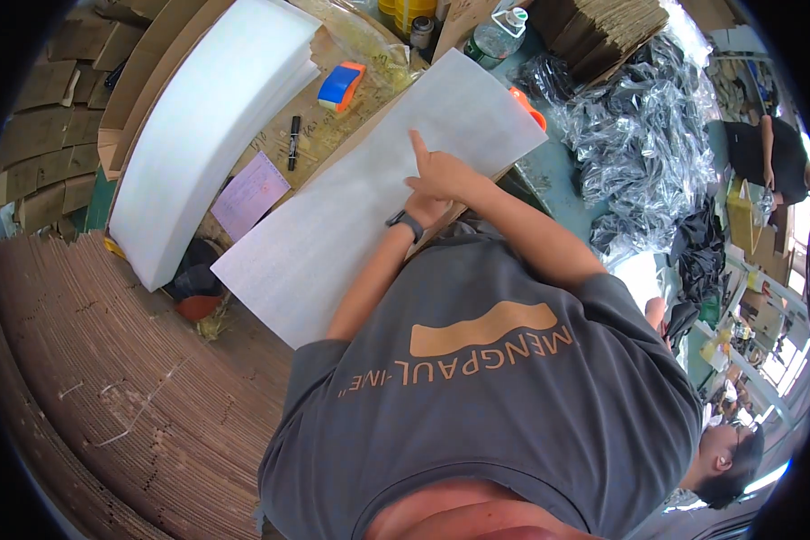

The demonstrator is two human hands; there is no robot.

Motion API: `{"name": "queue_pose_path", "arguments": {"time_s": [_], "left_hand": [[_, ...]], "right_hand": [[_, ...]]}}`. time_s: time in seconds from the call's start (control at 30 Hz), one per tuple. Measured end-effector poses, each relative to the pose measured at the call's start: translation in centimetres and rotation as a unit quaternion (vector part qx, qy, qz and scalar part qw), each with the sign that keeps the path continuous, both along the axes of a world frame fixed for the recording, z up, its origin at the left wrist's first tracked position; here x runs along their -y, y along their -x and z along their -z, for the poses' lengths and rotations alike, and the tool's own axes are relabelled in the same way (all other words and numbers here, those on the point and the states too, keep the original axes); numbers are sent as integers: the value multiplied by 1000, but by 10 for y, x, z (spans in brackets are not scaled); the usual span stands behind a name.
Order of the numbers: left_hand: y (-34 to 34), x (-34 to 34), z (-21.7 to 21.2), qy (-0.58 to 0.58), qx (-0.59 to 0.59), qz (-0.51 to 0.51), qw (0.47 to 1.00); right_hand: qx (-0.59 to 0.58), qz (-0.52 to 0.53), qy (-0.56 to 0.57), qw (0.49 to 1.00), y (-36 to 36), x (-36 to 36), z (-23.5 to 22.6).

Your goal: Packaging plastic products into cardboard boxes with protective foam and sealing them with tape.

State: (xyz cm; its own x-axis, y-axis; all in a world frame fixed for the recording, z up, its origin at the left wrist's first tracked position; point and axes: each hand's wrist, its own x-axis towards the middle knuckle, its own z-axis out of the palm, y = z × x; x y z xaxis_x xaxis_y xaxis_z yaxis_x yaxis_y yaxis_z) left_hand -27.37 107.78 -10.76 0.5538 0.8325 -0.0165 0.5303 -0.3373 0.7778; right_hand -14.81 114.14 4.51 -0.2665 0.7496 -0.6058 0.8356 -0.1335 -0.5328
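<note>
A long white foam sheet lies slantwise in front of me, over what looks like a cardboard piece whose brown edge shows. My right hand rests on the sheet, index finger stretched out across its surface. Close against it is my left hand, a dark band on its wrist, near the sheet's edge on my side. The right hand covers most of its fingers, so their grip is hidden. Beyond the sheet lie a black marker, a pink written slip and a blue and orange tape dispenser.
At left stand thick white foam sheets and stacked flat cardboard. A plastic bottle stands at the back, near an orange-handled object. Clear plastic wrap is heaped at right. Other people are farther right.
</note>
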Motion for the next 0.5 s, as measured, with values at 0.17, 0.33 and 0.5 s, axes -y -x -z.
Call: {"name": "queue_pose_path", "arguments": {"time_s": [0.17, 0.33, 0.5], "left_hand": [[67, -12, -104, 229, -257, -202, 917], [154, 14, -5, 361, -405, -230, 808], [187, 16, 43, 420, -351, -303, 780]], "right_hand": [[175, 68, 85, 979, -63, -34, 118], [196, 1, 172, 965, -68, -44, 198], [145, 70, 165, 973, -73, -44, 222]]}}
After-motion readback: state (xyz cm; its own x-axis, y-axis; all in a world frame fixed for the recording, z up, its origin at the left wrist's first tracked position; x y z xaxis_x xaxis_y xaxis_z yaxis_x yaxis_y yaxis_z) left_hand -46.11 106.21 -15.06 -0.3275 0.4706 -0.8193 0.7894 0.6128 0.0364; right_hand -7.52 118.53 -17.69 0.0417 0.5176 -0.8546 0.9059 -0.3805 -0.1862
